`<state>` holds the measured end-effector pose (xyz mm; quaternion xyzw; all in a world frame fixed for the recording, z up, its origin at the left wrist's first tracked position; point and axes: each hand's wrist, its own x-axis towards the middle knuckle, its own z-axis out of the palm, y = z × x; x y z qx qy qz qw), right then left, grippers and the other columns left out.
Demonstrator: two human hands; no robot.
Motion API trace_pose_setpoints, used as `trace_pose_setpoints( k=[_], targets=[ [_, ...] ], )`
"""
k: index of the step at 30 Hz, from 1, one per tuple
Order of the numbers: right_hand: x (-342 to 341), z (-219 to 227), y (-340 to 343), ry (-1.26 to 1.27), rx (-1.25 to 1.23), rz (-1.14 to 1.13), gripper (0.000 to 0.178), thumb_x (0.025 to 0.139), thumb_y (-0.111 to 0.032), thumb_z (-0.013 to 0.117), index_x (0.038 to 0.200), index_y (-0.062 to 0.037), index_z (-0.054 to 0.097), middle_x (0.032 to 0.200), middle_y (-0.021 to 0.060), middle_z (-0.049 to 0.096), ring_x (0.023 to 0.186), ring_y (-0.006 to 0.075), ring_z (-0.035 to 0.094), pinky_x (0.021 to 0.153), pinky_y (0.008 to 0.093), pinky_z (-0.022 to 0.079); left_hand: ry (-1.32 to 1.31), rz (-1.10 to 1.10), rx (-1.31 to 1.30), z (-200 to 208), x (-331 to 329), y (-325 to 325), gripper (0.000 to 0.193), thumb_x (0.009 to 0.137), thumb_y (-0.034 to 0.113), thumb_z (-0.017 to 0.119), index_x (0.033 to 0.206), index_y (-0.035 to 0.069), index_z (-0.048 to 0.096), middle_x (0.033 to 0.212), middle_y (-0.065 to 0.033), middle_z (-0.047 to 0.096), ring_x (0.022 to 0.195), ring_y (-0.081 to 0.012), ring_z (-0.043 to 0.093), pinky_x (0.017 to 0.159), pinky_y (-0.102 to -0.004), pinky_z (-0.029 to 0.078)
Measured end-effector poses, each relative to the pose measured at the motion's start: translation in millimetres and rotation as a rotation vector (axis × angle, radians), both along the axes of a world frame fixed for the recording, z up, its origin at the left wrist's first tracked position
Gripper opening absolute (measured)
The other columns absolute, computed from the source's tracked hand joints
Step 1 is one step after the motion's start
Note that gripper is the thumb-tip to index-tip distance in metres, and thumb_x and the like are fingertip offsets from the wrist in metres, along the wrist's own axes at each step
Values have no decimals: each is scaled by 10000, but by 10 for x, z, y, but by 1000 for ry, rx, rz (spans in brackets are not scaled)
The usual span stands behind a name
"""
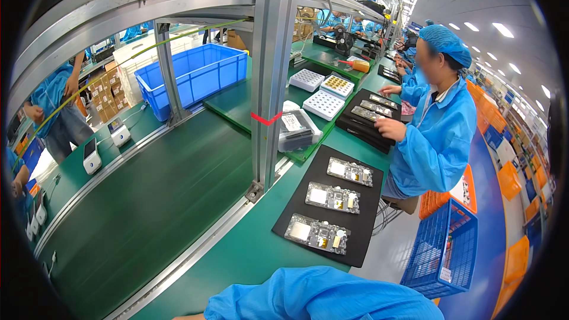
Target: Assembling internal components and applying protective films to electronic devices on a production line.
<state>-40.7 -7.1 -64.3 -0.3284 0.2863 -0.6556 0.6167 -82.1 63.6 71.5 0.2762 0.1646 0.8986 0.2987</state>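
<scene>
A blue sleeve (314, 296) crosses the lower edge of the view from right to left. It appears to be my right arm. Only a sliver of my right hand (189, 317) shows at its left end, over the green bench; the fingers are cut off by the frame. My left hand is out of view. Beyond the sleeve, a black mat (367, 225) lies on the bench. Three circuit boards rest on it in a row: a near circuit board (317, 234), a middle circuit board (332, 197) and a far circuit board (349, 172).
A metal post (267, 83) rises beside the dark green conveyor belt (154, 189). A co-worker (438, 112) handles boards on stacked black trays (361, 124). White trays (323, 104), a plastic-wrapped pack (296, 130) and a blue bin (195, 77) stand beyond. A blue basket (441, 249) is at right.
</scene>
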Motion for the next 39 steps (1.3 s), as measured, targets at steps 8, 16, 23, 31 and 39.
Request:
trace_pose_setpoints(
  k=[8, 16, 23, 31, 39],
  targets=[
    [-6, -110, -60, 41, -20, 15, 188, 895, -123, 546, 1061, -37, 555, 709, 1, 517, 606, 70, 459, 531, 238, 363, 19, 19, 23, -19, 23, -129, 374, 988, 444, 393, 904, 121, 561, 849, -77, 618, 850, -234, 577, 795, -364, 426],
    [-39, 146, 135, 121, 6, 42, 185, 955, -178, 497, 1083, -51, 539, 645, -33, 458, 570, 48, 399, 507, 218, 321, 282, 77, 207, 291, 175, -115, 378, 988, 451, 390, 904, 124, 559, 849, -77, 617, 853, -236, 575, 798, -368, 424],
    [-21, 143, 141, -53, 18, 44, 291, 1009, -311, 467, 1120, -49, 529, 598, -49, 395, 511, 37, 328, 468, 203, 280, 669, -29, 502, 615, 309, -70, 382, 988, 458, 387, 903, 127, 558, 849, -77, 615, 855, -238, 573, 801, -371, 422],
    [99, -36, 65, -154, 222, -53, 202, 956, -262, 538, 1023, -88, 615, 718, -55, 544, 631, 39, 497, 623, 178, 411, 501, 20, 456, -316, 111, -342, 519, 833, 541, 641, 1047, 71, 590, 812, -42, 596, 761, -164, 552, 725, -315, 430],
    [-86, -49, 147, 96, 66, 53, 176, 899, -24, 452, 1012, -48, 586, 629, -16, 536, 531, 50, 472, 452, 203, 310, -769, 684, -422, -330, 487, -485, 324, 1010, 334, 461, 1051, 39, 589, 1006, -8, 627, 925, -98, 580, 830, -265, 468]
  ],
)
